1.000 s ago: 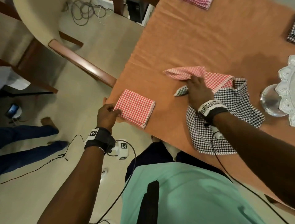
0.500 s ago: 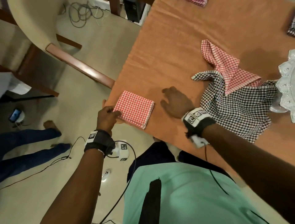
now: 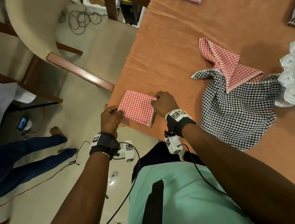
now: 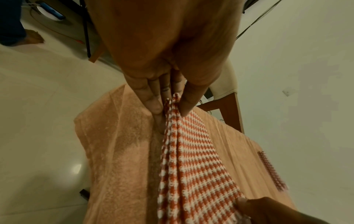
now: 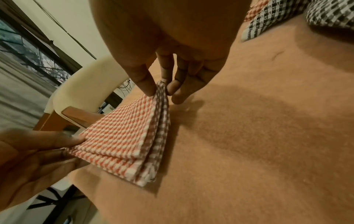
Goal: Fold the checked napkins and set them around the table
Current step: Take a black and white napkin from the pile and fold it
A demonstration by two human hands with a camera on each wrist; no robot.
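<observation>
A folded red checked napkin (image 3: 137, 108) lies at the near left corner of the orange-covered table (image 3: 175, 48). My left hand (image 3: 111, 117) pinches its near left corner (image 4: 172, 106) between thumb and fingers. My right hand (image 3: 164, 102) pinches its far right corner (image 5: 161, 89). An unfolded red checked napkin (image 3: 223, 64) lies crumpled on an unfolded black checked napkin (image 3: 239, 112) at the right of the table. Another folded red napkin (image 3: 193, 1) shows at the far edge, and a dark checked one (image 3: 292, 19) at the far right.
A cream chair with wooden arms (image 3: 76, 70) stands left of the table corner. White lace cloth (image 3: 289, 64) sits at the right edge. A person's legs in blue trousers (image 3: 32, 156) stand on the floor at left, among cables (image 3: 83, 20).
My right hand left the loose napkins, which now lie further right, came left across the table and took the folded red napkin's far corner. My left hand kept its hold.
</observation>
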